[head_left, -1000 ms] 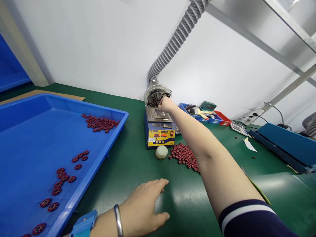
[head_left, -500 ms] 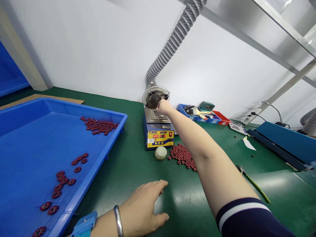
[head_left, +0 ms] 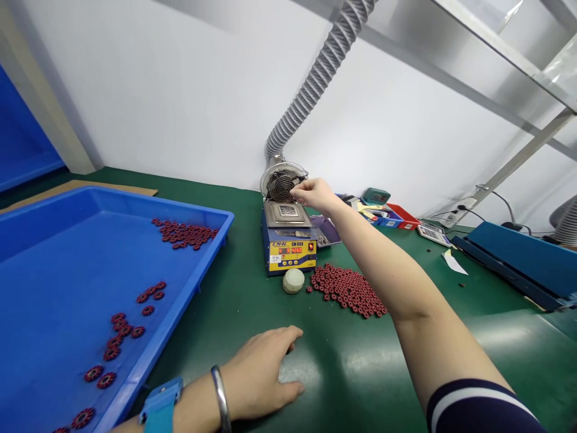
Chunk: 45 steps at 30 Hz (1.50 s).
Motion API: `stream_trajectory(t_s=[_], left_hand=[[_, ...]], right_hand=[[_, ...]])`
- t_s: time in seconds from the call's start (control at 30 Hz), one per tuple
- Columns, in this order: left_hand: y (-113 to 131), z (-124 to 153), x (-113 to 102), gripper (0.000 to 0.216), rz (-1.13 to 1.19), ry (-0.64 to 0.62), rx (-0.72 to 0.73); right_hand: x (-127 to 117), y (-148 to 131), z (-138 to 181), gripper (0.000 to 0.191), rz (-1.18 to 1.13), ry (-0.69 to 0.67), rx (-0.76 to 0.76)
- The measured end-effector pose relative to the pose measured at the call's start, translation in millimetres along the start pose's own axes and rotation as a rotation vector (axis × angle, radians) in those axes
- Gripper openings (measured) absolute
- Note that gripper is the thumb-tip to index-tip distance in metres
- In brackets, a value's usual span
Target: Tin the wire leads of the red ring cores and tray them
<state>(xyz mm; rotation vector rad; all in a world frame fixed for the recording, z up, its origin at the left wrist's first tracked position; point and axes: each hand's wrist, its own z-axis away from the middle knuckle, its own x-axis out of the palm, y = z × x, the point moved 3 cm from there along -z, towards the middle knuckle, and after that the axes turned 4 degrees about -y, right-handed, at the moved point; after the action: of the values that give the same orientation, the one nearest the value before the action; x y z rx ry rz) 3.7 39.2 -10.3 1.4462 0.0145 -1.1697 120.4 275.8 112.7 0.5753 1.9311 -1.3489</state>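
Note:
My right hand [head_left: 314, 193] reaches out over the right side of a small solder pot [head_left: 292, 255] with a lit red display. Its fingers are pinched together at the tips; anything between them is too small to make out. Below them lies the pot's square metal opening [head_left: 288, 210]. My left hand [head_left: 264, 374], with a bangle and a blue wristband, rests low over the green table, thumb and fingers apart and holding nothing. A round pale block [head_left: 293, 281] sits before the pot. Many small red wound cores [head_left: 347, 290] lie heaped to its right.
On the left stands a large blue tray [head_left: 189, 288] with more red cores [head_left: 187, 233] in it. A fume hose [head_left: 315, 78] and round fan guard [head_left: 282, 185] are behind the pot. A purple bin [head_left: 327, 230] and a red bin [head_left: 403, 216] stand to the right.
My right hand has moved right and a little up, uncovering the pot's opening and the purple bin. My left hand stays nearly in place. The view has shifted slightly.

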Motion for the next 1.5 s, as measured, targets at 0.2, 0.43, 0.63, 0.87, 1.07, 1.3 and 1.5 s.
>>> stream_trajectory(t_s=[0.2, 0.43, 0.63, 0.87, 1.07, 1.3, 1.5], left_hand=[[-6, -2, 0, 0.055, 0.039, 0.077, 0.023], [3, -4, -6, 0.036, 0.369, 0.166, 0.013], [14, -1, 13, 0.034, 0.748, 0.085, -0.026], [18, -1, 32, 0.03, 0.927, 0.118, -0.049], [11, -5, 32, 0.029, 0.902, 0.145, -0.129], [6, -3, 32, 0.028, 0.917, 0.115, -0.256], [9, -4, 30, 0.031, 0.846, 0.099, -0.291]], right_hand=[[10, 5, 87, 0.013, -0.682, -0.048, -0.007], [38, 13, 229, 0.009, -0.374, 0.257, -0.39], [55, 16, 295, 0.023, 0.105, 0.306, -0.702], [66, 20, 306, 0.025, 0.094, 0.302, -0.74], [73, 19, 304, 0.029, 0.026, 0.284, -0.639], [-27, 143, 322, 0.06, 0.238, 0.608, 0.109], [-88, 256, 377, 0.115, 0.487, 0.451, 1.146]])
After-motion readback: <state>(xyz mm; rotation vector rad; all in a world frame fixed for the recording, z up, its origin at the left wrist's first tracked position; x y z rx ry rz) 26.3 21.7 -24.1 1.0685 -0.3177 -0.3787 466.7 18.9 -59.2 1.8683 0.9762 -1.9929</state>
